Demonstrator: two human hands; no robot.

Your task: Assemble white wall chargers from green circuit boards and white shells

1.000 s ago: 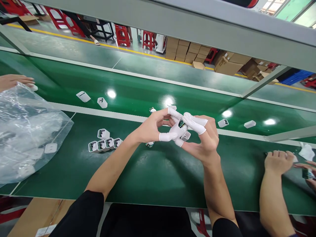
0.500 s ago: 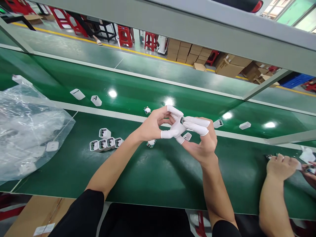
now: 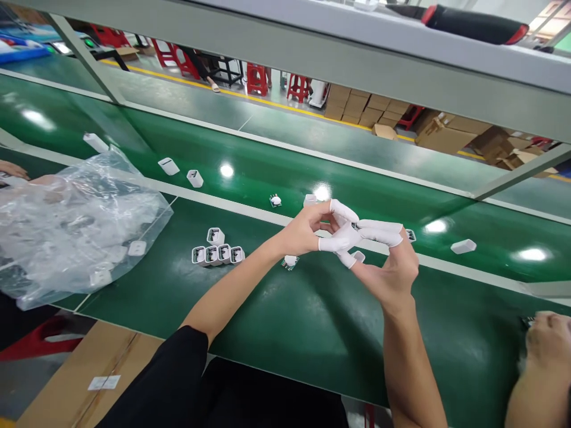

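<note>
My left hand (image 3: 307, 230) and my right hand (image 3: 389, 261), white cots on their fingertips, meet above the bench. Between them they grip a small white plastic case (image 3: 351, 234), mostly hidden by the fingers. The left thumb and fingers pinch it from one side; the right fingertips press at its dark opening. Just below the right hand lies a white housing (image 3: 358, 256). A circuit board with a white dome (image 3: 289, 262) rests under the left wrist, and a similar board (image 3: 275, 200) lies farther back. Several open white housings with boards inside (image 3: 215, 236) stand grouped to the left.
A clear plastic bag (image 3: 80, 220) of white parts covers the bench's left side. Loose housings (image 3: 195, 178) lie along the back. At right is another person's hand (image 3: 548, 339). A metal shelf beam (image 3: 312, 47) crosses overhead, and a cardboard box (image 3: 84, 374) sits below the bench.
The view has shifted, so the bench things appear farther right. Both hands keep hold of the white case, and the right fingers now cover more of its opening.
</note>
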